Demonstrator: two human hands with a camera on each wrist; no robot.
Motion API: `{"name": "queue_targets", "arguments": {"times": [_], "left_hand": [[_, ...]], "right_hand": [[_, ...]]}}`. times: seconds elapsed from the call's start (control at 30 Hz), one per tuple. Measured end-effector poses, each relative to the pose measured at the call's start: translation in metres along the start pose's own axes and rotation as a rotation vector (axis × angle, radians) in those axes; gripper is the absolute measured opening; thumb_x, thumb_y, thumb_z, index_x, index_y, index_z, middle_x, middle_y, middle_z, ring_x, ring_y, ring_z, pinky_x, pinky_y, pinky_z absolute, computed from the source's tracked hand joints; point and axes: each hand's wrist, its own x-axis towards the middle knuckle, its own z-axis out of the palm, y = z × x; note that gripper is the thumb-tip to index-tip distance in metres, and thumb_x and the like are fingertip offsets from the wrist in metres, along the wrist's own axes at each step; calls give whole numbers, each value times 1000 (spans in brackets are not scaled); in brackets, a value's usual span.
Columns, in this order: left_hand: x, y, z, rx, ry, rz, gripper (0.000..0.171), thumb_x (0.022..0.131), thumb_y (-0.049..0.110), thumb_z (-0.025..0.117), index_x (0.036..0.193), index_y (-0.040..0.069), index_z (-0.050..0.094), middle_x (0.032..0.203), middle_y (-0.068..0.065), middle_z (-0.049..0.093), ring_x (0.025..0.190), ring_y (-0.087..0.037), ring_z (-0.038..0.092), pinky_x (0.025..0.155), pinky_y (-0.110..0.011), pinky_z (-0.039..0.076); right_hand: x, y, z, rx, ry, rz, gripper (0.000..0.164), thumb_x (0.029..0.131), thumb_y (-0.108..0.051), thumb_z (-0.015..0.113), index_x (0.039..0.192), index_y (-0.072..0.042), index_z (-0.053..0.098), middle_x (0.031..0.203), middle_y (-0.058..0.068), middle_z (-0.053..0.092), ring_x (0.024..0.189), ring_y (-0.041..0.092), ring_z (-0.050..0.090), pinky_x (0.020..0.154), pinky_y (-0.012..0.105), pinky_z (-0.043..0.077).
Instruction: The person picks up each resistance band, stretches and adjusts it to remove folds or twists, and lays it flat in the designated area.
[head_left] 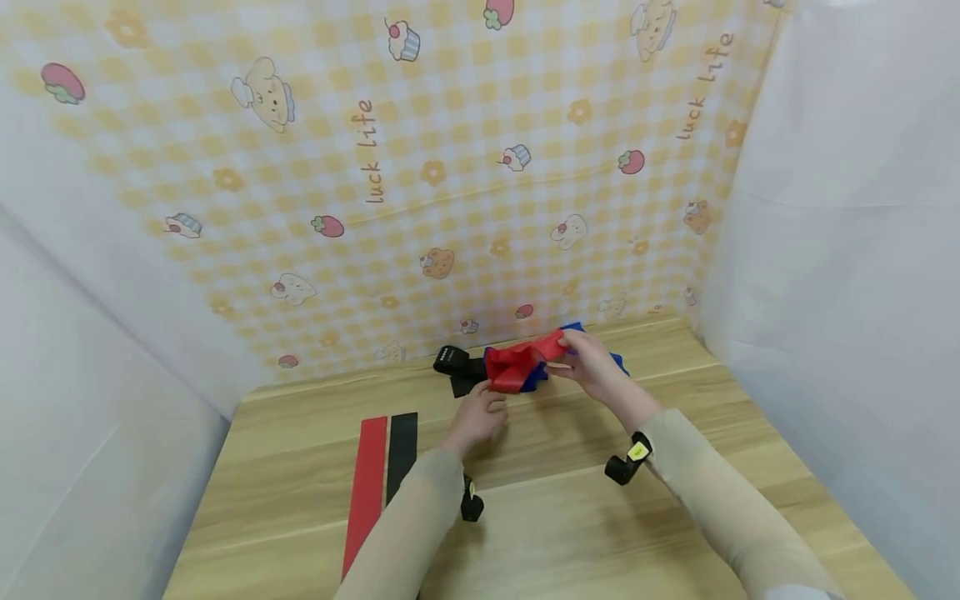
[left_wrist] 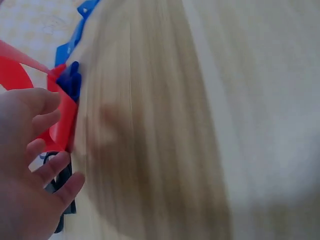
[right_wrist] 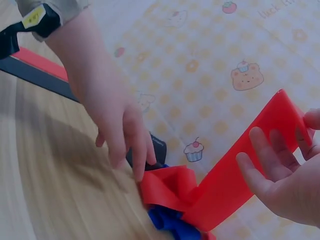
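Observation:
A red resistance band lies partly bunched at the back of the table, one end raised. My right hand pinches that raised end between thumb and fingers; the right wrist view shows the red band stretching down from it. My left hand is at the band's left end, its extended fingertips touching or nearly touching the red edge, as the left hand in the right wrist view shows. Under and behind the red band is a crumpled blue band. A black band sits beside the left fingertips.
Left of my left forearm, a flat red strip and a flat black strip lie side by side on the wooden table. A yellow checked cloth hangs behind the table's back edge. White sheets hang at both sides.

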Motion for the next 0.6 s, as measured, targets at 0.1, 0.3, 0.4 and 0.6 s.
{"name": "queue_targets", "arguments": {"times": [0.1, 0.3, 0.4, 0.6], "left_hand": [[10, 1, 2, 122, -51, -16, 37, 92, 22, 61, 123, 5, 66, 153, -18, 31, 139, -42, 27, 112, -54, 19], [17, 3, 1, 215, -156, -78, 46, 92, 30, 59, 133, 9, 60, 154, -11, 31, 134, -46, 30, 107, -51, 32], [23, 3, -3, 189, -137, -42, 49, 94, 27, 57, 137, 4, 54, 150, -14, 37, 133, -43, 33, 107, -49, 32], [41, 7, -35, -57, 46, 58, 47, 100, 18, 53, 139, -6, 46, 147, -21, 40, 133, -38, 39, 109, -47, 30]], "right_hand": [[3, -3, 0, 36, 4, -10, 19, 94, -3, 41, 93, -8, 60, 97, 5, 62, 84, 21, 65, 106, 61, 27], [6, -6, -4, 48, 41, -3, 18, 94, -3, 37, 98, -5, 54, 97, 6, 61, 93, 25, 63, 105, 59, 29], [8, -7, -14, 83, 51, 3, 19, 95, -4, 36, 104, -4, 53, 100, 7, 62, 98, 27, 64, 106, 58, 28], [10, -8, -42, 265, 106, 27, 20, 99, -8, 34, 116, -6, 45, 111, 9, 58, 100, 24, 66, 109, 52, 27]]}}
